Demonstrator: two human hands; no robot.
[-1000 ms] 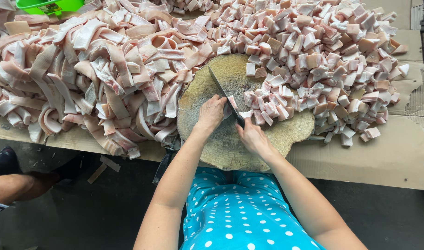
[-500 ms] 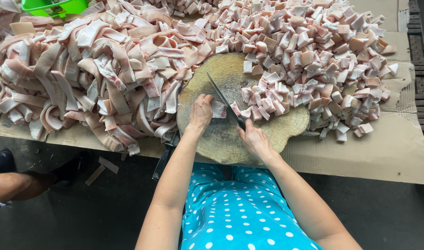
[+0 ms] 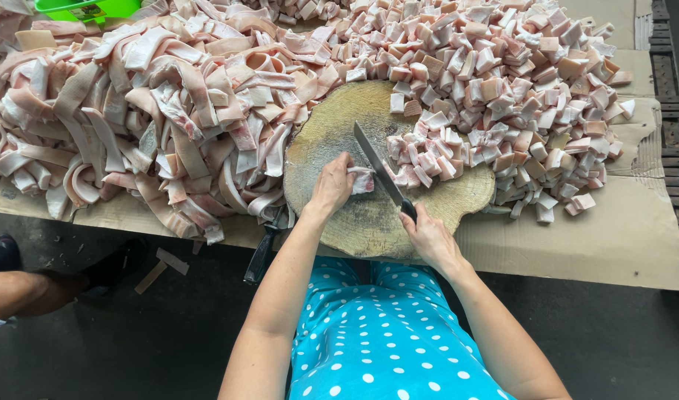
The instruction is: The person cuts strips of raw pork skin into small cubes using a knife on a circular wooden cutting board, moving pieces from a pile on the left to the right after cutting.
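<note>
While the left hand (image 3: 330, 185) presses a strip (image 3: 361, 179) on the block (image 3: 369, 222), the right hand (image 3: 428, 238), closed on the knife (image 3: 380, 172), has lowered the blade beside it, so another cut seems under way, cubes (image 3: 502, 81) piled right.

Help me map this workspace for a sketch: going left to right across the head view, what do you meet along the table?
Heap of long meat strips → left hand pinning a meat piece → knife on the round wooden block, held by right hand → heap of cut cubes → bare cardboard.
</note>
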